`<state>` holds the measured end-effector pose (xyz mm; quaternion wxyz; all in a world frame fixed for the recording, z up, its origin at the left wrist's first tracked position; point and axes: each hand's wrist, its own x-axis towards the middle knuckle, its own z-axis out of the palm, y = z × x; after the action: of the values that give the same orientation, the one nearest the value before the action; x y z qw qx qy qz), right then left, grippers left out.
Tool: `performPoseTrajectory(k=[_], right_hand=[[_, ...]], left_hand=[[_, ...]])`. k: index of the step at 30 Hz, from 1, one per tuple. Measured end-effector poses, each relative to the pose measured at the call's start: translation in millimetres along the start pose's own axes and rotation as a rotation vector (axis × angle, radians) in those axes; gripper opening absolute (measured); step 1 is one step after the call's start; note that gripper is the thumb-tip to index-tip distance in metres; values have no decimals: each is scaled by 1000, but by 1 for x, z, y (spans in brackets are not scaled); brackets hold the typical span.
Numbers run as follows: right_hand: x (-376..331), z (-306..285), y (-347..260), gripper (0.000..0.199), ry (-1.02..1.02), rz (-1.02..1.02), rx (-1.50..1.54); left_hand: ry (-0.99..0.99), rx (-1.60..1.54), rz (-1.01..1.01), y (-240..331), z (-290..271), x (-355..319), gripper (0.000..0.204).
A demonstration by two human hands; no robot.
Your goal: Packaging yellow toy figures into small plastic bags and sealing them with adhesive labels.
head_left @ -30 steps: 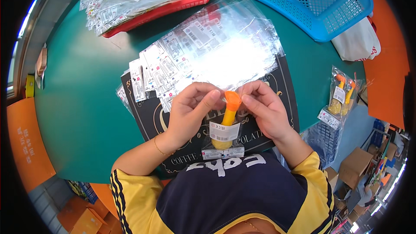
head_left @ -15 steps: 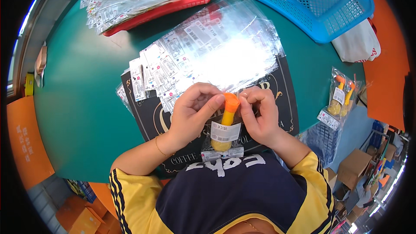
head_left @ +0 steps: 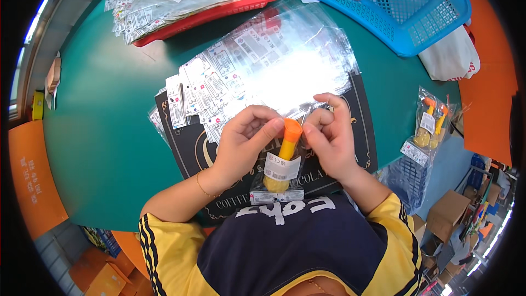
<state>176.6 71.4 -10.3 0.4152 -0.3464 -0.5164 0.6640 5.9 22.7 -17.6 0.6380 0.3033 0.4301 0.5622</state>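
Here's the orange-and-yellow toy [head_left: 285,156], sitting in a clear bag with a white label, right in front of the person's chest and just above the black board [head_left: 186,148] on the green table [head_left: 109,131]. Its long axis runs away from the body, orange tip pointing up-table, yellow base toward the shirt. Both hands are on it: the left hand [head_left: 244,142] pinches the bag at the orange tip from the left, thumb and forefinger closed on it, and the right hand [head_left: 329,137] pinches from the right, fingers curled shut on the bag's upper edge. Neither is nearer; the toy lies dead between them. Beyond the hands, a shiny heap of empty clear bags [head_left: 274,66] spreads over the board, too many to count. Farther out, one red tray [head_left: 213,8] stacked with filled packets, one blue basket [head_left: 405,5] with at least two loose toys at its near corner, and off to the right a bagged pair of toys [head_left: 427,126] at the table's edge.
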Motion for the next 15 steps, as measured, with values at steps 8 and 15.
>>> performPoseTrajectory(k=[8, 15], right_hand=[[8, -13, 3, 18, -66, 216, 19], [4, -6, -3, 18, -70, 166, 18]], left_hand=[[18, -14, -63, 2, -1, 2, 8], [39, 50, 23, 7, 1, 1, 12]])
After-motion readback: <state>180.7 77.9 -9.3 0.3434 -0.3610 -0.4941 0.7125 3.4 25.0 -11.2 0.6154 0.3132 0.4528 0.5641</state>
